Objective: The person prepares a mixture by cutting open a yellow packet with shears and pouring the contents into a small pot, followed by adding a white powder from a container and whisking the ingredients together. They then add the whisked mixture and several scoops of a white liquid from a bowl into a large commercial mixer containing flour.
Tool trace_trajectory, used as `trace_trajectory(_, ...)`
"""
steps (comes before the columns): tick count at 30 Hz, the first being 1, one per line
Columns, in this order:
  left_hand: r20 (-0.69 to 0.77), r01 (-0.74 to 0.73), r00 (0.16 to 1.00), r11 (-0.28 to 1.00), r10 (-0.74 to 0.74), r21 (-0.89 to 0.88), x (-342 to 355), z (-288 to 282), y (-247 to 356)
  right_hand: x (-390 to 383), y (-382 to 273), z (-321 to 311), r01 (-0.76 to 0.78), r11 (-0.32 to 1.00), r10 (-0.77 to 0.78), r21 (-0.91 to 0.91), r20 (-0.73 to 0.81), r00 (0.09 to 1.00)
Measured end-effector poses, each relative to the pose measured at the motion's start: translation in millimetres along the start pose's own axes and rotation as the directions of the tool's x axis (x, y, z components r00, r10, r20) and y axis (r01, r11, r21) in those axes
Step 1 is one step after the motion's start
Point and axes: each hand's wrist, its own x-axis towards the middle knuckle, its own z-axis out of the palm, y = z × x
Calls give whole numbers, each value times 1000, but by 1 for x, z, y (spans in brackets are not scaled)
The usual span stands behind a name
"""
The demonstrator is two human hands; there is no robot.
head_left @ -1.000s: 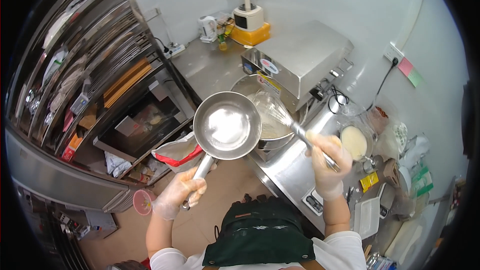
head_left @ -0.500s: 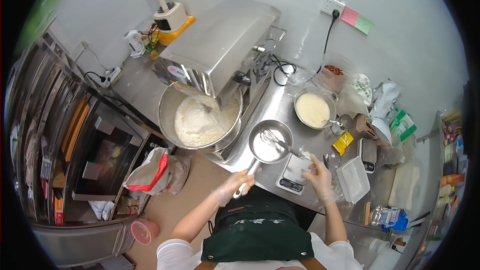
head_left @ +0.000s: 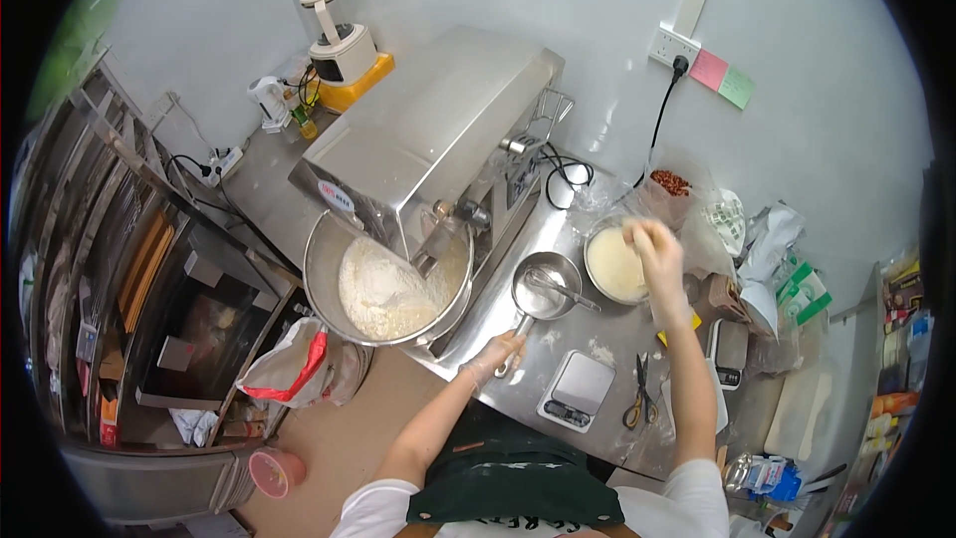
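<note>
Head view — flour (head_left: 383, 294) fills mixer bowl (head_left: 329, 264); saucepan (head_left: 546, 286) holds whisk (head_left: 560, 288).

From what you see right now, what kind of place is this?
Probably a small bakery kitchen: a large steel dough mixer with flour in its bowl, a rack oven, and a digital scale on the steel counter.

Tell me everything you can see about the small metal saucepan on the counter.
The saucepan is small, round and shiny, stainless steel by the look of it, with a long straight handle pointing toward the person. It sits upright on the steel counter, between the big mixer bowl of flour and a bowl of pale batter. A whisk lies in it. The gloved left hand grips the handle's end.
</note>
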Motion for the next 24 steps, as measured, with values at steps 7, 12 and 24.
trace_trajectory(7,-467,86,867,872,173,482,-120,-20,-27,215,57,75,-445,827,457,344,50,888)
trace_trajectory(12,-802,244,571,969,-176,-39,-246,-65,-114,267,94,98,-535,752,519,385,155,841)
trace_trajectory(24,-811,104,473,936,-345,-337,-275,-69,-140,5,107,-62,-260,539,205,-801,-175,963)
